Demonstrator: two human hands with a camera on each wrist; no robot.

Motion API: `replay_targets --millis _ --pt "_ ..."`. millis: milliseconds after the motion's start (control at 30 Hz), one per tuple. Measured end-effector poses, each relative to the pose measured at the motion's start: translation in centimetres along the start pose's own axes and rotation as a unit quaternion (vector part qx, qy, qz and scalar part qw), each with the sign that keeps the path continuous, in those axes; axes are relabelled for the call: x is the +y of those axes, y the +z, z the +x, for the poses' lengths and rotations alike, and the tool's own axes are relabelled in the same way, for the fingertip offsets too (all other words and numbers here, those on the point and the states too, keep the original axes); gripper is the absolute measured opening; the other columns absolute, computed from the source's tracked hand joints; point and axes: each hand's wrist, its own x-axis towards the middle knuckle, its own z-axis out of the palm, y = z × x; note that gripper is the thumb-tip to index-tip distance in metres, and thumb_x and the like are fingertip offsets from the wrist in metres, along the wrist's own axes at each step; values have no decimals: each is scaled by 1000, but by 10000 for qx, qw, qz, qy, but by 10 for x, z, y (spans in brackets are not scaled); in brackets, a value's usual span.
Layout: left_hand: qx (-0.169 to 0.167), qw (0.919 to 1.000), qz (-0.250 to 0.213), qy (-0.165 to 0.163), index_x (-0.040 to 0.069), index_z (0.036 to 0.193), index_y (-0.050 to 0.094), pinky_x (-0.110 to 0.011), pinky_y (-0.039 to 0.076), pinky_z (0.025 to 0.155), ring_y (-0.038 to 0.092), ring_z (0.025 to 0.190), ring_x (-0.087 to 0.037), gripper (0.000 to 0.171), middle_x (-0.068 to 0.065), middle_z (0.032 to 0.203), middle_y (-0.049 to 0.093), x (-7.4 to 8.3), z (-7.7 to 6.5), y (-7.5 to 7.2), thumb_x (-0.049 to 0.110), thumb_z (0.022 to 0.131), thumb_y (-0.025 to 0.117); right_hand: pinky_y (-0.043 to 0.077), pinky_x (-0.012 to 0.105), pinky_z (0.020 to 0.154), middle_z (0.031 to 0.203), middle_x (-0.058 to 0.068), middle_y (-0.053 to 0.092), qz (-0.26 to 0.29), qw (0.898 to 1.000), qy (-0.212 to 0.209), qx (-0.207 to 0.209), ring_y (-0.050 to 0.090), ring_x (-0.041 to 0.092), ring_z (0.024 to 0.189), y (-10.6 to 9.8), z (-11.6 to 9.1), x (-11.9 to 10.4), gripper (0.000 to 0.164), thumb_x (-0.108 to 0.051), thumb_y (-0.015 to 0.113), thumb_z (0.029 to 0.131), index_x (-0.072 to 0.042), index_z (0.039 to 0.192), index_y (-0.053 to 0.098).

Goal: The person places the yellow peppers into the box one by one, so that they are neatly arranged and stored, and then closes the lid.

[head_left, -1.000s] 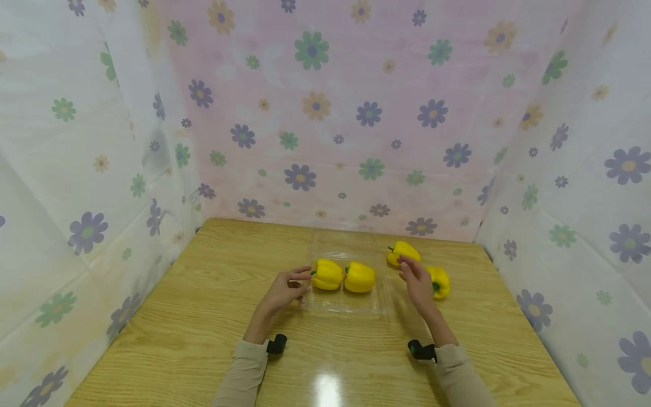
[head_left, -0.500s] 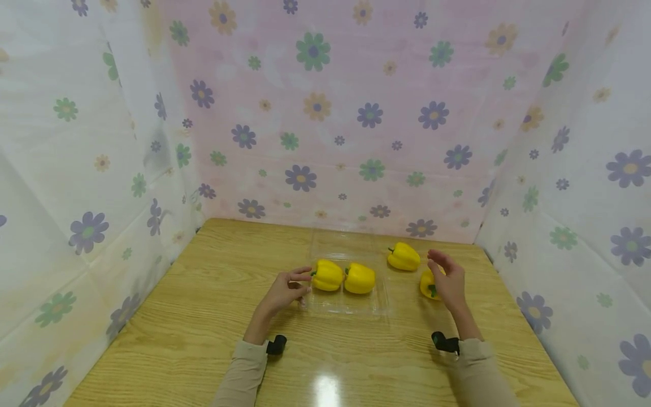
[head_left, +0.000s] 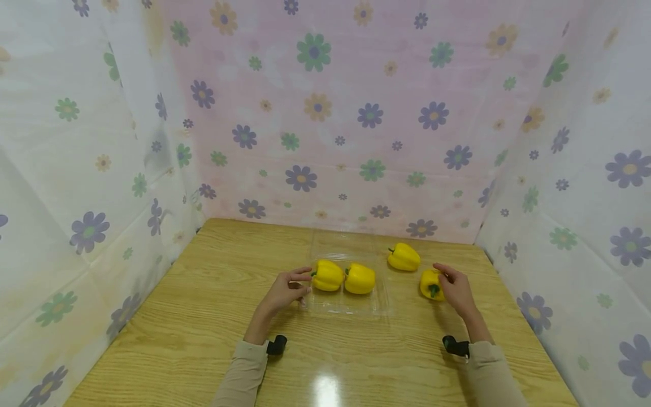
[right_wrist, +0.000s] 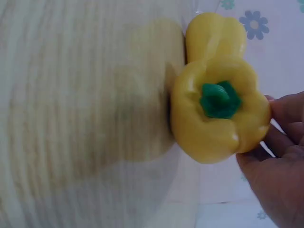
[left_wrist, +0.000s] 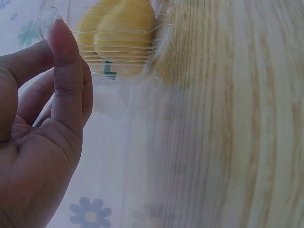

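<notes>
Two yellow bell peppers, a left one [head_left: 328, 275] and a right one [head_left: 360, 278], lie side by side in a clear plastic container [head_left: 351, 309]. At its left edge my left hand [head_left: 281, 289] holds the rim between thumb and fingers; in the left wrist view the thumb tip [left_wrist: 62, 38] is right at the rim. My right hand [head_left: 459, 291] grips a third yellow bell pepper [right_wrist: 218, 137] from its right side, green stem facing me. Another yellow bell pepper [head_left: 404, 257] lies behind it on the table.
The container's clear lid [head_left: 341, 243] lies folded back behind it. A wooden table [head_left: 213, 316] carries everything, with flower-print cloth [head_left: 335, 113] behind and at both sides. Each wrist wears a black camera; the left camera [head_left: 277, 345] stands close over the wood.
My right hand has moved right, from beside the back bell pepper to the right-hand one, and come down on its side. That pepper sits slightly further left. My left hand has stayed still.
</notes>
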Motion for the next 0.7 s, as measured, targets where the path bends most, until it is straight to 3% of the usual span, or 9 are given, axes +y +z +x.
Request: replay_targets --millis 67,133,233,300,367,500,700 --pt "0 10000 13 -33 -13 132 61 -26 58 60 62 89 -43 37 -21 158 40 0 0 0 -5 96 65 43 6 76 147 34 48 -182 9995 93 -242 50 46 125 -2 0 0 40 -6 39 109 13 143 49" --pt "-5 10000 16 -28 -14 132 60 -25 58 60 62 91 -45 37 -23 158 40 0 0 0 -6 96 65 48 14 77 147 35 47 -403 9980 213 -443 51 46 121 -4 1 -3 41 -6 37 108 13 144 49" --pt "-11 10000 9 -25 -14 132 60 -23 57 60 61 91 -46 38 -23 158 40 1 0 0 -5 96 65 56 42 93 148 38 43 -481 9950 313 -820 47 52 128 -9 -1 -9 44 0 36 104 15 144 45" --pt "12 10000 -7 -36 -14 132 60 -22 56 60 62 89 -43 38 -22 158 40 1 0 1 -5 96 65 47 58 105 148 40 41 -493 9930 250 -1041 38 55 136 -12 -2 -14 45 4 37 101 18 144 44" --pt "39 10000 -29 -66 -13 132 60 -22 56 59 62 87 -40 38 -21 158 40 1 0 1 -5 96 65 41 64 107 146 41 43 -477 9915 169 -1197 36 57 137 -13 -5 -17 44 6 41 101 19 143 44" --pt "100 9999 -51 -99 -12 132 61 -22 56 59 62 85 -37 37 -19 158 42 1 -1 2 -6 96 65 46 62 104 143 40 47 -573 9898 35 -1304 42 56 133 -14 -9 -19 41 0 51 104 18 141 48" --pt "53 10000 -41 10 -14 133 59 -23 56 59 62 84 -39 38 -21 159 40 -1 -3 1 -6 96 64 46 62 104 144 38 47 -504 9897 -18 -1343 40 57 134 -14 -12 -15 47 -6 58 103 17 142 47"
